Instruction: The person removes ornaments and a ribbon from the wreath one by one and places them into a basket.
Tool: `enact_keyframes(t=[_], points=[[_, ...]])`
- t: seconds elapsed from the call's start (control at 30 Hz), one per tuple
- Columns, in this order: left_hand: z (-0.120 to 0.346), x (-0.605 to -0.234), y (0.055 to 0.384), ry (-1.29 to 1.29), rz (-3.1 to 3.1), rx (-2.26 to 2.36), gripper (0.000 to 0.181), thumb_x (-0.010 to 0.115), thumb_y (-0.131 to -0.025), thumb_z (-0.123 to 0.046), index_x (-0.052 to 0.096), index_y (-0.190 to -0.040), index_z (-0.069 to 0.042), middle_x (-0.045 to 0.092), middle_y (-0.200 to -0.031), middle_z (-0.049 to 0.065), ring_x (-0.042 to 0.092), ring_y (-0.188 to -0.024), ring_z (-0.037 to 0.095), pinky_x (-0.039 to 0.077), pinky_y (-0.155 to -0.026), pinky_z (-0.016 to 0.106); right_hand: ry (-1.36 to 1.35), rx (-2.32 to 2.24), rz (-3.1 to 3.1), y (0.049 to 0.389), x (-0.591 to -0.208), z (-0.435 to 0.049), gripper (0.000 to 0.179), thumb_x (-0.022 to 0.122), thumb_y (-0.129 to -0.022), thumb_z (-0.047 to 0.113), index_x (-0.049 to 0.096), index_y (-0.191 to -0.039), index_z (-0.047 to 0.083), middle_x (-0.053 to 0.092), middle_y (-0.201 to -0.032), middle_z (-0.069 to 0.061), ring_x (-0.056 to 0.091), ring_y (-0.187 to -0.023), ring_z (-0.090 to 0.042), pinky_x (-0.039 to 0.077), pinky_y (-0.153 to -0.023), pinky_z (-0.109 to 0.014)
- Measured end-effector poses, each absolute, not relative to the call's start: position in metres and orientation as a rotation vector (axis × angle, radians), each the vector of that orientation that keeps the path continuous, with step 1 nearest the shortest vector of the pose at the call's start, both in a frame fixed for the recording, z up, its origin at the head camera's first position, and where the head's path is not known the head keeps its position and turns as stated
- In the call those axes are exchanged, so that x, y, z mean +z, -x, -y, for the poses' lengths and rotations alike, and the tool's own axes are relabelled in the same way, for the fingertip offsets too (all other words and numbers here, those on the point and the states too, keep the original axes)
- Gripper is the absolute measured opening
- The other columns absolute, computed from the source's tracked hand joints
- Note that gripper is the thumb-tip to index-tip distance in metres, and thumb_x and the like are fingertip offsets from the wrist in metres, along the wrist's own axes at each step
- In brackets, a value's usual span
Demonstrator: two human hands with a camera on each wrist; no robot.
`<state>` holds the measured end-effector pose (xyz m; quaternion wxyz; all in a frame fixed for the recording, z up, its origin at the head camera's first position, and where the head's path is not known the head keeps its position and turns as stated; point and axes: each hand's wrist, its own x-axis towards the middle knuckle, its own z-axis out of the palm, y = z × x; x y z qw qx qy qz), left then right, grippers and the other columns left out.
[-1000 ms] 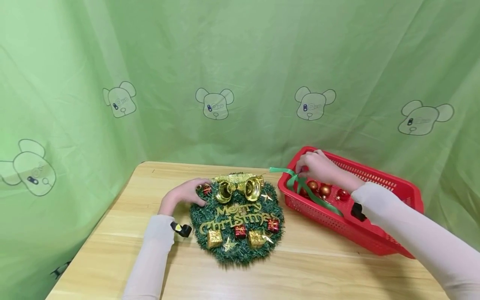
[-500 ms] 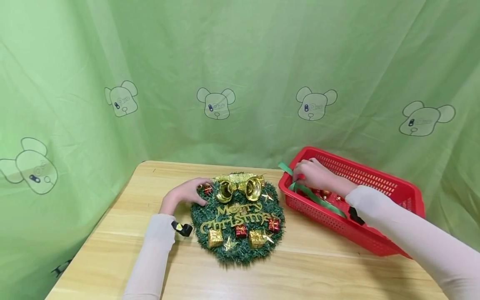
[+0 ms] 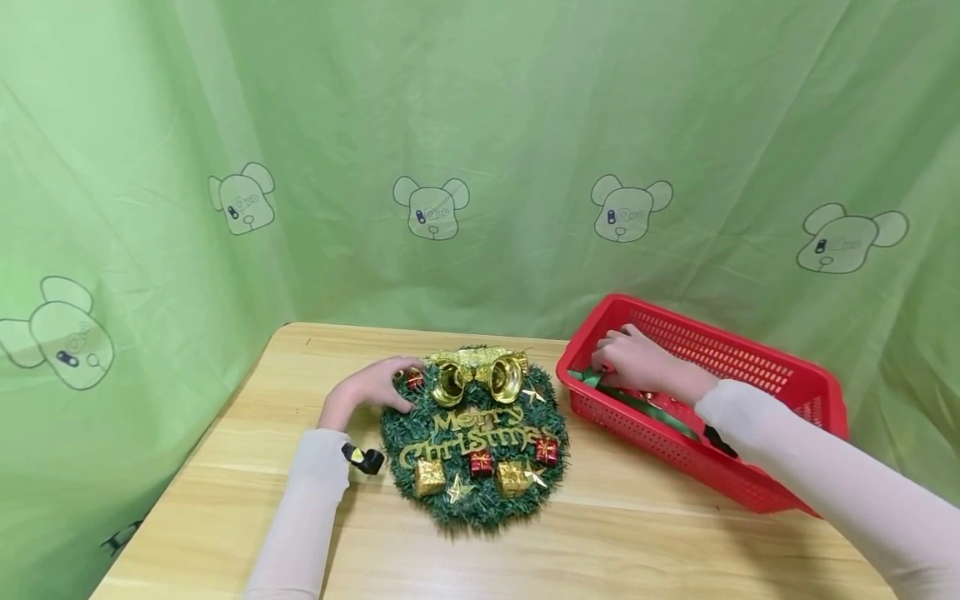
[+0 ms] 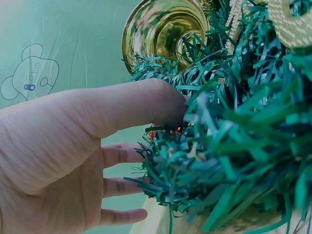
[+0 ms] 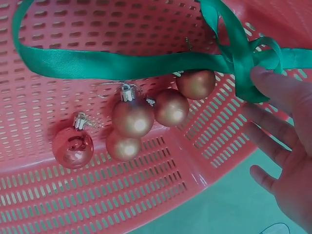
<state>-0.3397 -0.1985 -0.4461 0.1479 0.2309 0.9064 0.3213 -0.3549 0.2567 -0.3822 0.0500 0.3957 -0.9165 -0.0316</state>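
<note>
A round green Christmas wreath (image 3: 472, 508) lies on the table, decorated with gold bells, small gift boxes, stars and "Merry Christmas" lettering. My left hand (image 3: 375, 385) grips its upper left edge; in the left wrist view the thumb (image 4: 141, 105) presses the foliage from above, with other fingertips at the edge. Inside the red basket, my right hand (image 3: 637, 360) holds a green ribbon (image 5: 112, 64) tied in a bow. Its thumb is against the knot, the index finger is hidden, and the remaining fingers extend apart. Below the ribbon are several bronze balls (image 5: 131, 117) and a shiny red ball (image 5: 73, 147).
The red perforated basket (image 3: 750, 358) stands at the right of the wooden table (image 3: 615, 550), to the right of the wreath. A green curtain (image 3: 510, 108) with bear-head drawings hangs behind and at the sides.
My right hand has lowered into the basket with the ribbon, whose loose end has dropped from above the rim to inside it. The left hand and wreath have stayed put.
</note>
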Motion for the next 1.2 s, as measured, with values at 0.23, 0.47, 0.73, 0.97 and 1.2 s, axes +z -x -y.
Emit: enact_keyframes(t=[0.23,0.47,0.73,0.97,1.2], points=[[0.201,-0.448,0.340,-0.646,-2.611,0.923,0.086,0.083,-0.077,-0.010,0.043,-0.154,-0.012,0.045,-0.156,0.019,0.045,-0.141,0.041,0.037,-0.119,0.060,-1.191,-0.106,2.772,0.355,-0.381,-0.260,0.017,0.087,-0.076,0.014,0.078,-0.091,0.018,0.075,-0.088,0.002,0.059,-0.084,-0.020,0.042,-0.077,-0.044],[0.203,-0.449,0.341,-0.631,-2.606,0.937,0.086,0.083,-0.077,-0.011,0.044,-0.153,-0.012,0.046,-0.155,0.019,0.046,-0.140,0.041,0.038,-0.119,0.060,-1.167,-0.126,2.826,0.353,-0.377,-0.260,0.039,0.085,-0.079,0.015,0.076,-0.116,0.011,0.078,-0.107,-0.006,0.064,-0.098,-0.030,0.046,-0.091,-0.063],[0.205,-0.451,0.341,-0.622,-2.608,0.944,0.086,0.083,-0.077,-0.011,0.043,-0.153,-0.012,0.047,-0.154,0.018,0.044,-0.142,0.040,0.036,-0.120,0.061,-1.172,-0.120,2.830,0.353,-0.371,-0.256,0.047,0.088,-0.077,0.017,0.074,-0.122,0.013,0.077,-0.112,-0.006,0.064,-0.101,-0.032,0.045,-0.094,-0.066],[0.206,-0.452,0.341,-0.628,-2.611,0.943,0.086,0.083,-0.078,-0.012,0.043,-0.154,-0.014,0.046,-0.155,0.018,0.047,-0.139,0.040,0.038,-0.119,0.060,-1.124,-0.090,2.869,0.352,-0.363,-0.252,0.054,0.091,-0.074,0.020,0.072,-0.125,0.014,0.076,-0.117,-0.008,0.063,-0.108,-0.036,0.042,-0.101,-0.073],[0.207,-0.451,0.342,-0.664,-2.615,0.959,0.082,0.082,-0.081,-0.018,0.044,-0.153,-0.014,0.047,-0.154,0.016,0.046,-0.141,0.039,0.036,-0.119,0.062,-1.054,-0.053,2.914,0.350,-0.348,-0.252,0.058,0.090,-0.075,0.021,0.071,-0.128,0.011,0.074,-0.121,-0.012,0.062,-0.112,-0.037,0.042,-0.099,-0.066]])
